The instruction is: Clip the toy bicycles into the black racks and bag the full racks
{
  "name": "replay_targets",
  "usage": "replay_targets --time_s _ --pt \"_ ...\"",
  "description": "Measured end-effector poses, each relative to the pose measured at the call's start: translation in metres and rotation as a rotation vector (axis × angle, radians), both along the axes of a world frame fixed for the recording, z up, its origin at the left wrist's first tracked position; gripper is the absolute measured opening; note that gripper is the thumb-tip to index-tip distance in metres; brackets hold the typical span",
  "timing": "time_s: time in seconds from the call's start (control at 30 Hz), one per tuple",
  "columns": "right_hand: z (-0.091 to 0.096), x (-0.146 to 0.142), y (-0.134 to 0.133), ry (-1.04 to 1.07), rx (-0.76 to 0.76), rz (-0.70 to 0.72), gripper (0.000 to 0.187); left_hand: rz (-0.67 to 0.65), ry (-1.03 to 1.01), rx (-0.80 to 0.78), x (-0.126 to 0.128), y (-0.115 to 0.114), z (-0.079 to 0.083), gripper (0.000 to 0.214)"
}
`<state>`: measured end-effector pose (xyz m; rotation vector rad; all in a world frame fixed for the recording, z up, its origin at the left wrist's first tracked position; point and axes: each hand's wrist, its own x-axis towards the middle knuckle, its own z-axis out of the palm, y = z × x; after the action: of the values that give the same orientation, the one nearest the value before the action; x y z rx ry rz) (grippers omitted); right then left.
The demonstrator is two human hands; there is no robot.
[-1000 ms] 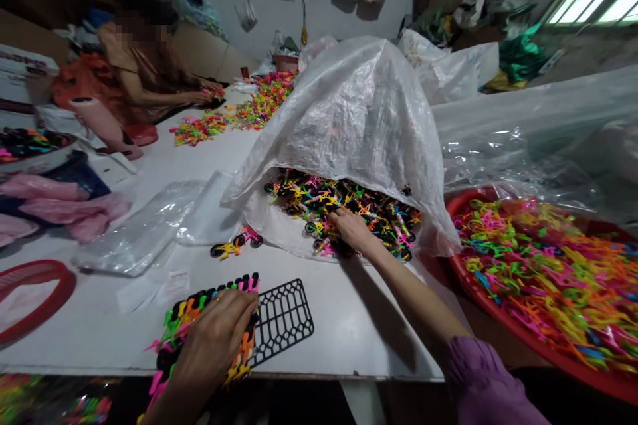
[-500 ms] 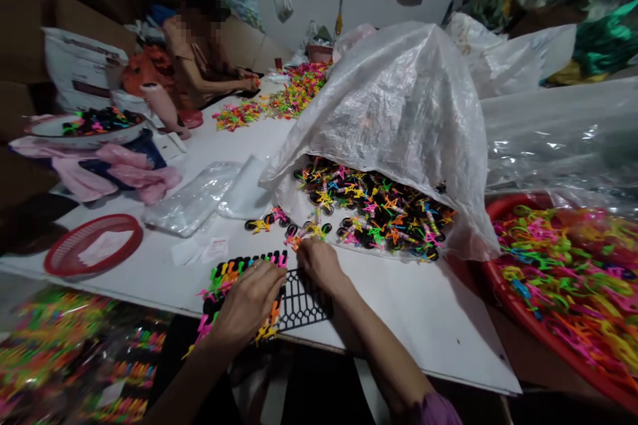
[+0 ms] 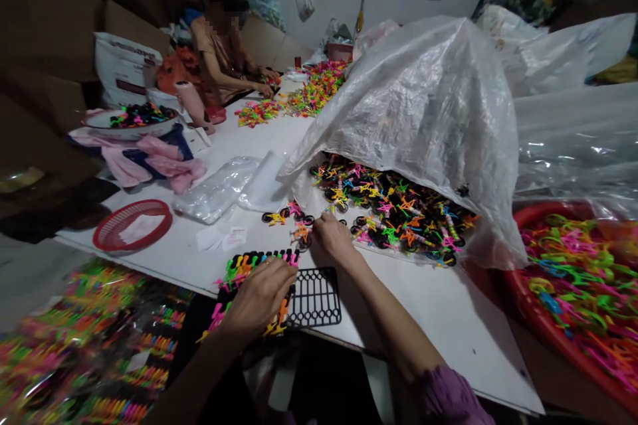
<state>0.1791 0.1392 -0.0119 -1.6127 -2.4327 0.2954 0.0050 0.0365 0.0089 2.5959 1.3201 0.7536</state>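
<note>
A black plastic grid rack (image 3: 315,297) lies at the table's front edge, its right part bare. Bright toy bicycles (image 3: 238,267) stand in close rows on its left part. My left hand (image 3: 263,295) lies over these rows, its fingers bent together and holding the rack. Beyond the rack, my right hand (image 3: 333,238) is closed on a small toy bicycle (image 3: 343,221), mostly hidden by the fingers. Just left of that hand is an orange and pink toy bicycle (image 3: 302,234). A heap of toy bicycles (image 3: 393,206) spills from a translucent plastic bag (image 3: 423,99).
At right stands a red tub (image 3: 516,279) of colourful plastic parts. Clear plastic bags (image 3: 214,192) and a shallow red basket (image 3: 102,231) lie at left. Packed toys (image 3: 94,345) are on the floor. Across the table a co-worker (image 3: 219,60) handles small pieces beside a colourful pile (image 3: 319,89).
My right hand has moved forward from the rack's far edge, over a toy bicycle by the heap. My left hand stays on the rack. The view has shifted left.
</note>
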Motion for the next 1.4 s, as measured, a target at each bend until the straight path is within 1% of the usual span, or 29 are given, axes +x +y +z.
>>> replay_targets --time_s 0.07,0.1,0.2,0.23,0.3,0.37,0.43,0.47,0.5,0.53,0.57,0.6,0.63,0.73,0.8,0.83,0.87,0.9,0.93,1.0,1.03,1.07,1.1,1.17,1.23,1.3,1.33,1.4 --pt "0.0 0.011 -0.01 0.146 -0.041 -0.086 0.018 0.024 0.009 -0.036 -0.001 0.006 0.0 0.019" --pt "-0.002 0.017 -0.015 0.218 -0.087 -0.121 0.017 0.042 0.012 -0.049 -0.001 0.011 0.0 0.02" --pt "-0.011 0.028 -0.029 0.437 -0.285 -0.188 0.017 0.081 0.015 -0.048 -0.001 0.029 -0.002 0.021" --pt "-0.013 0.03 -0.034 0.504 -0.327 -0.197 0.017 0.088 0.017 -0.043 -0.001 0.035 -0.002 0.022" --pt "-0.011 0.032 -0.044 0.585 -0.321 -0.199 0.018 0.09 0.019 -0.03 0.0 0.044 0.0 0.021" --pt "0.0 0.033 -0.054 0.553 -0.241 -0.177 0.017 0.107 -0.024 0.003 0.002 0.049 0.006 0.021" --pt "0.017 0.034 -0.064 0.456 -0.154 -0.131 0.015 0.146 -0.125 0.034 0.008 0.049 0.016 0.034" --pt "0.026 0.034 -0.068 0.408 -0.122 -0.099 0.014 0.157 -0.181 0.025 0.012 0.049 0.022 0.042" --pt "0.034 0.033 -0.072 0.362 -0.096 -0.07 0.013 0.149 -0.229 -0.01 0.017 0.048 0.028 0.044" --pt "0.04 0.032 -0.075 0.322 -0.078 -0.046 0.013 0.124 -0.266 -0.07 0.022 0.047 0.033 0.039" --pt "0.045 0.031 -0.078 0.292 -0.065 -0.03 0.013 0.096 -0.294 -0.137 0.027 0.046 0.038 0.029" --pt "0.048 0.03 -0.08 0.278 -0.059 -0.021 0.012 0.073 -0.317 -0.196 0.032 0.045 0.042 0.018" --pt "0.049 0.029 -0.081 0.279 -0.061 -0.015 0.011 0.064 -0.336 -0.242 0.037 0.044 0.044 0.013" --pt "0.048 0.028 -0.084 0.327 -0.104 0.009 0.007 0.113 -0.366 -0.325 0.046 0.043 0.045 0.022" --pt "0.048 0.029 -0.084 0.329 -0.123 0.027 0.007 0.122 -0.351 -0.389 0.048 0.042 0.045 0.027" --pt "0.048 0.03 -0.085 0.323 -0.118 0.029 0.008 0.111 -0.345 -0.391 0.047 0.041 0.047 0.026" --pt "0.048 0.031 -0.086 0.323 -0.104 0.02 0.007 0.102 -0.343 -0.355 0.045 0.041 0.05 0.024" --pt "0.047 0.031 -0.086 0.335 -0.083 -0.004 0.006 0.104 -0.346 -0.281 0.041 0.04 0.054 0.021" --pt "0.046 0.03 -0.087 0.367 -0.055 -0.043 0.006 0.124 -0.349 -0.183 0.037 0.038 0.058 0.021" --pt "0.037 0.025 -0.091 0.498 -0.003 -0.168 0.008 0.21 -0.314 0.0 0.025 0.029 0.065 0.024" --pt "0.03 0.021 -0.093 0.589 -0.001 -0.233 0.011 0.244 -0.26 0.048 0.02 0.023 0.065 0.023" --pt "0.02 0.015 -0.096 0.679 -0.025 -0.281 0.014 0.25 -0.181 0.06 0.015 0.015 0.062 0.021" --pt "0.009 0.008 -0.099 0.753 -0.074 -0.313 0.017 0.229 -0.09 0.054 0.011 0.006 0.057 0.02" --pt "-0.015 -0.007 -0.105 0.823 -0.21 -0.342 0.017 0.149 0.079 0.03 0.007 -0.012 0.039 0.019" --pt "-0.034 -0.02 -0.109 0.828 -0.287 -0.357 0.016 0.123 0.147 0.047 0.007 -0.025 0.019 0.019" --pt "-0.045 -0.028 -0.111 0.838 -0.267 -0.34 0.015 0.134 0.127 0.07 0.008 -0.03 0.004 0.019" --pt "-0.048 -0.03 -0.112 0.834 -0.235 -0.305 0.015 0.133 0.102 0.068 0.009 -0.031 0.0 0.019" --pt "-0.048 -0.029 -0.114 0.764 -0.177 -0.217 0.014 0.111 0.05 0.051 0.01 -0.029 -0.003 0.02"
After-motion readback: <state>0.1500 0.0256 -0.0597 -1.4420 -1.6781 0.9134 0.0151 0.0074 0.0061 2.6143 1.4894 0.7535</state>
